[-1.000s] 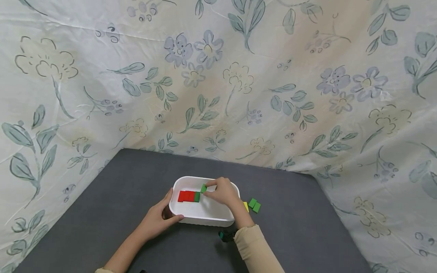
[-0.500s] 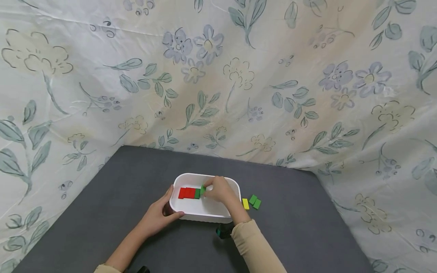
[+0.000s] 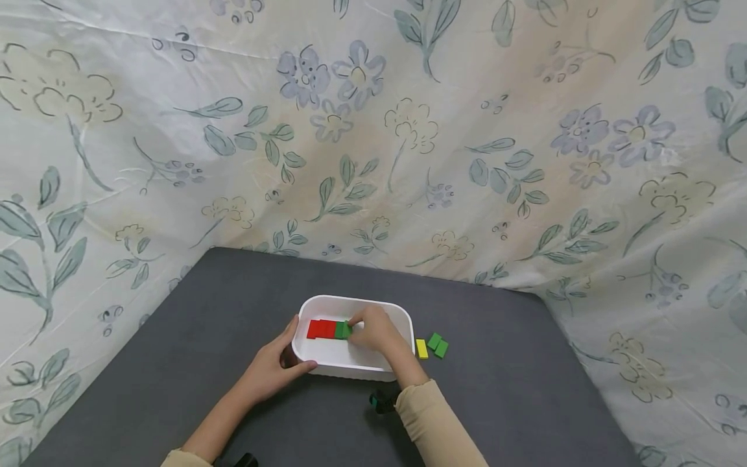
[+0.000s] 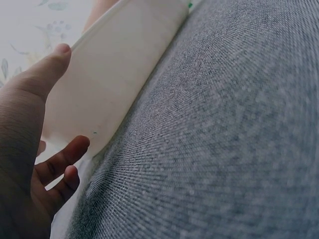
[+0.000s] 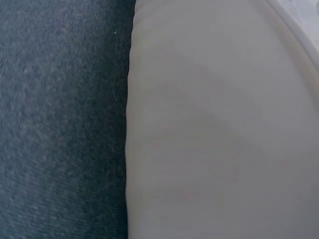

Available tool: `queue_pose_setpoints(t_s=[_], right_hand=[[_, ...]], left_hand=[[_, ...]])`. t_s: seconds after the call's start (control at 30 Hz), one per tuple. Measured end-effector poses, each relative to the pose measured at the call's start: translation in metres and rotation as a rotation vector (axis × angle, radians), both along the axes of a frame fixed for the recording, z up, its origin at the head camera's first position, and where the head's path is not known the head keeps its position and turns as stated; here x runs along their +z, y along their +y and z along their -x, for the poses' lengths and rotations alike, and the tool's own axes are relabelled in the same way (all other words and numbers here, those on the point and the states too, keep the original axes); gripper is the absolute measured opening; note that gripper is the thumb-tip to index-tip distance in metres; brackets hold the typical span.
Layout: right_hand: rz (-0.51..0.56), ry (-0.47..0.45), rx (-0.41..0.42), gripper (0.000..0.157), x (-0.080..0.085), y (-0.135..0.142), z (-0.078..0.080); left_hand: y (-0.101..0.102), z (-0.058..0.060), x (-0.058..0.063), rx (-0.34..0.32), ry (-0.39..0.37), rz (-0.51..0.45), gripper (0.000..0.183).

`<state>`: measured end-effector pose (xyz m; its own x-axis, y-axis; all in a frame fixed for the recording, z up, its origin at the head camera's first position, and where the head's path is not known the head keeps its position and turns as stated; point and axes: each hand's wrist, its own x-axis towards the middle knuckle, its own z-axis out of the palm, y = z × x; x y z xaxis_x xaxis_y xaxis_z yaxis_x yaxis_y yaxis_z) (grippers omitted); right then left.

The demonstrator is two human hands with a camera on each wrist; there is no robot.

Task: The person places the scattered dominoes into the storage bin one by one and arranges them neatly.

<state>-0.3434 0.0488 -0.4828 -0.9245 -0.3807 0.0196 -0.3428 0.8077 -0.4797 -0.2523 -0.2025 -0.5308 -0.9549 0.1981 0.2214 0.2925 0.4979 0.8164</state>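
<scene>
A white plastic tray (image 3: 356,372) with rounded corners rests on the grey surface, its side wall filling much of the right wrist view. My left hand (image 3: 270,371) holds its left end; in the left wrist view the thumb (image 4: 52,68) lies at the rim and the fingers bend round the end. Inside, red blocks (image 3: 321,329) lie in a row with a green block (image 3: 339,330) at their right. With thumb and fingertips my right hand (image 3: 375,331) pinches another green block (image 3: 348,329), right beside that one; part of it is hidden by the fingers.
Just right of the tray lie a yellow block (image 3: 422,349) and two loose green blocks (image 3: 438,345). A floral curtain (image 3: 373,162) hangs behind the grey table (image 3: 502,389) and at its sides. A dark wrist device (image 3: 382,402) sits under the right forearm.
My right hand has lowered the pinched green block into the tray and brought it left against the row. The left hand keeps its hold on the tray. The head view has shifted slightly.
</scene>
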Motion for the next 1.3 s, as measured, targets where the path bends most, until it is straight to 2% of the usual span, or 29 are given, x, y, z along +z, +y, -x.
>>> queue_pose_setpoints(t_s=[0.6, 1.0, 1.17, 1.3], right_hand=[[-0.026, -0.004, -0.007, 0.025, -0.004, -0.001, 0.001], [-0.032, 0.033, 0.018, 0.023, -0.002, 0.000, 0.001], [-0.024, 0.037, 0.027, 0.025, 0.003, 0.000, -0.003], [0.013, 0.050, 0.031, 0.030, 0.013, 0.001, -0.011]], left_hand=[[0.000, 0.002, -0.003, 0.001, 0.002, -0.010, 0.109], [0.000, 0.002, -0.001, 0.002, -0.001, -0.001, 0.109], [-0.001, 0.001, -0.001, 0.002, 0.001, -0.003, 0.108], [-0.001, 0.001, -0.002, -0.003, -0.006, -0.008, 0.108]])
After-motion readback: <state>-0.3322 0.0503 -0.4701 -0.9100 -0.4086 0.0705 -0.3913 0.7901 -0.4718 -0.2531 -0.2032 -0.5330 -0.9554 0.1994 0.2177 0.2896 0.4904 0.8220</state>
